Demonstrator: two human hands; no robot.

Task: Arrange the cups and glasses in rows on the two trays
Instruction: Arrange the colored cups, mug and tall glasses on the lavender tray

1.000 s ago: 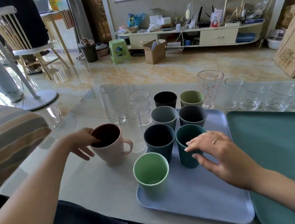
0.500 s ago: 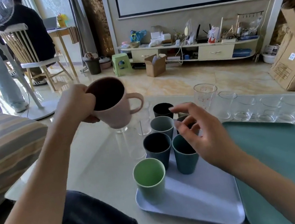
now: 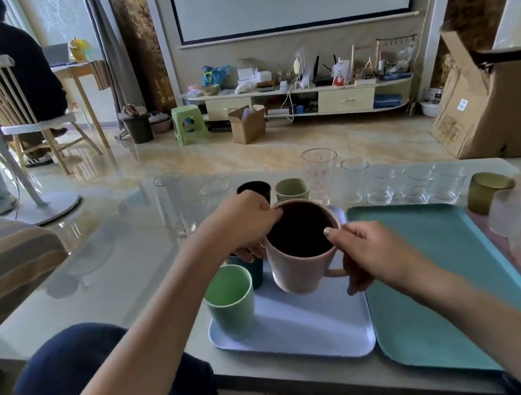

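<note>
Two hands on one pink mug (image 3: 300, 270) above the lavender tray (image 3: 297, 333).

Left hand (image 3: 246, 224) grasps the mug's rim and side; right hand (image 3: 370, 254) pinches the rim, fingers curled at the handle — the mug hides most cups behind it. A green cup (image 3: 230, 302) stands at the tray's near-left corner, the teal tray (image 3: 442, 287) lies just beside, clear glasses (image 3: 413, 186) line the table (image 3: 120, 277) beyond. Printing on the cardboard box (image 3: 507, 105) is too blurred to read.
</note>
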